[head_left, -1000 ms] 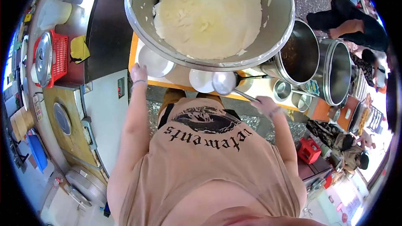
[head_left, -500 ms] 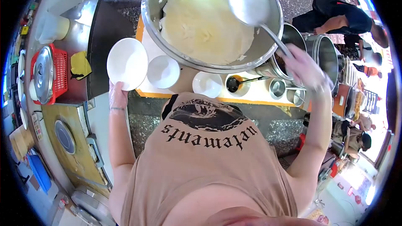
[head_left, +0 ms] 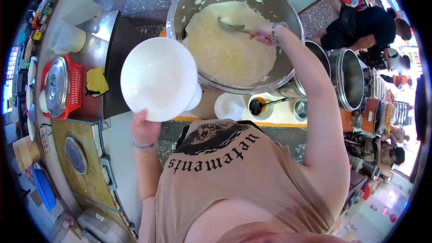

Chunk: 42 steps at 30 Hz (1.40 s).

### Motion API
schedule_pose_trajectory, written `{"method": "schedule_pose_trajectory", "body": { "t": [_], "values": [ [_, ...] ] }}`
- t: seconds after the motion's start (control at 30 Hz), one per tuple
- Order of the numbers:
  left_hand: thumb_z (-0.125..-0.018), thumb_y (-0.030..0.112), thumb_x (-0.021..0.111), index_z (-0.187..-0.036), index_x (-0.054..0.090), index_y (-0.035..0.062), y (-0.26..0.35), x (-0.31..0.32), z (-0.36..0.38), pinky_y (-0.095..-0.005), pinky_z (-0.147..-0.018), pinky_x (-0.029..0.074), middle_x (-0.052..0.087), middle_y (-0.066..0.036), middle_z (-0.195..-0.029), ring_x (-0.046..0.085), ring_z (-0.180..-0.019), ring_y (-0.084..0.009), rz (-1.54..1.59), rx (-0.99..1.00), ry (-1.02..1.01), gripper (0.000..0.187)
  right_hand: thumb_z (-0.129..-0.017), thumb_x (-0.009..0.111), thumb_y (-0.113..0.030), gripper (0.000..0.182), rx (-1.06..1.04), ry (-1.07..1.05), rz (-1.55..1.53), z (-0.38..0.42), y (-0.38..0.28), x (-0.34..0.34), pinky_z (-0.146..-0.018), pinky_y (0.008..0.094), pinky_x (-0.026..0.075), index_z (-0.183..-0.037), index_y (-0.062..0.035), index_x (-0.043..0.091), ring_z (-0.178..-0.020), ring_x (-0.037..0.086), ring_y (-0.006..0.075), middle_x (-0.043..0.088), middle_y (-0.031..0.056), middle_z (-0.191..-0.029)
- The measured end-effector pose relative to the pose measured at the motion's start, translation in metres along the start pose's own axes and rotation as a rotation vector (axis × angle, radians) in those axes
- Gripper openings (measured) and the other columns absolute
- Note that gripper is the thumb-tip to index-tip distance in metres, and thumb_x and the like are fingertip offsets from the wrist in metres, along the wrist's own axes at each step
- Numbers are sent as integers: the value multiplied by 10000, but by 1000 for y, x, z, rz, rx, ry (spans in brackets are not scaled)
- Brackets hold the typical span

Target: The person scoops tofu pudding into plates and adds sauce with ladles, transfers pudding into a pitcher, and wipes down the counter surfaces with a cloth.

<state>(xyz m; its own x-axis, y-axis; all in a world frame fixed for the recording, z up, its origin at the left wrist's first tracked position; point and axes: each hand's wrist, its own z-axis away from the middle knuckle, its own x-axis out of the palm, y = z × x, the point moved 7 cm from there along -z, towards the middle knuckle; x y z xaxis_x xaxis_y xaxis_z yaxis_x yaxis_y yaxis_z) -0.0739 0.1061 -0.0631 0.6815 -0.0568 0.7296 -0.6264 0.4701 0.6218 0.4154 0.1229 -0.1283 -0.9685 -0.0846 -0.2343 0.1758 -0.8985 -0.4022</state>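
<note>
My left hand (head_left: 145, 128) grips the rim of a white bowl (head_left: 158, 78), thumb on the inside, and the bowl shows nothing in it. My right hand (head_left: 265, 34) is closed round the handle of a ladle (head_left: 231, 25), whose wide metal head rests at the surface of a pale, soft, creamy mass (head_left: 229, 56). That mass fills much of a large steel pot (head_left: 180, 15), with white bits stuck to its inner wall. The raised bowl stands beside the pot's near left rim and partly covers another white bowl (head_left: 195, 98) on the table.
Along the table edge (head_left: 288, 125) stand a white bowl (head_left: 229, 106), a bowl of dark sauce (head_left: 257, 106) with a spoon, and a small metal cup (head_left: 300, 109). Steel pots (head_left: 348, 78) stand at right. A red basket (head_left: 74, 87) with a lid sits left. Other people are at far right.
My right hand has moved left over the pot, bringing the ladle head down to the creamy mass. My left hand has raised the bowl closer and moved it right. The view has shifted slightly.
</note>
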Motion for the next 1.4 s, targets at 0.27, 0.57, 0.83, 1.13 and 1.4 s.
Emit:
{"method": "schedule_pose_trajectory", "body": {
  "t": [0.27, 0.57, 0.83, 1.13, 1.4],
  "values": [
    [-858, 147, 485, -1336, 352, -84, -26, 122, -60, -434, -1000, 451, 498, -195, -1298, 542, -1156, -308, -308, -263, -137, 547, -884, 561, -258, 183, -158, 203, 16, -39, -18, -3, -388, 246, 373, -872, -77, 580, -411, 416, 90, 453, -19, -529],
    [-824, 90, 481, -1341, 305, 12, -83, 177, -136, -432, -925, 509, 444, -176, -1274, 532, -1132, -306, -596, -351, -114, 551, -906, 501, -366, 375, -163, 317, 429, -30, -7, -13, -447, 337, 413, -694, -65, 573, -462, 512, 174, 541, 61, -566],
    [-804, 24, 502, -1316, 380, 2, -127, 149, -205, -498, -880, 517, 477, -199, -1255, 524, -1147, -328, -680, -327, 91, 527, -910, 436, -398, 471, -346, 353, 575, 92, -41, -12, -582, 377, 464, -757, 7, 621, -614, 607, 223, 604, 98, -647],
    [-809, -77, 431, -1298, 336, -108, -117, 183, -203, -515, -952, 500, 438, -239, -1298, 511, -1161, -373, -311, -250, -72, 499, -881, 468, -255, 308, -509, 415, 819, 151, -68, 2, -689, 396, 508, -1001, -10, 611, -759, 638, 270, 642, 157, -841],
    [-800, -109, 408, -1327, 321, -65, -114, 161, -190, -535, -961, 487, 429, -237, -1302, 501, -1163, -403, -215, -220, 38, 536, -824, 532, -164, 283, -418, 965, 847, 201, -60, -45, -827, 432, 519, -1004, 18, 654, -953, 652, 358, 652, 230, -1039]
  ]
}}
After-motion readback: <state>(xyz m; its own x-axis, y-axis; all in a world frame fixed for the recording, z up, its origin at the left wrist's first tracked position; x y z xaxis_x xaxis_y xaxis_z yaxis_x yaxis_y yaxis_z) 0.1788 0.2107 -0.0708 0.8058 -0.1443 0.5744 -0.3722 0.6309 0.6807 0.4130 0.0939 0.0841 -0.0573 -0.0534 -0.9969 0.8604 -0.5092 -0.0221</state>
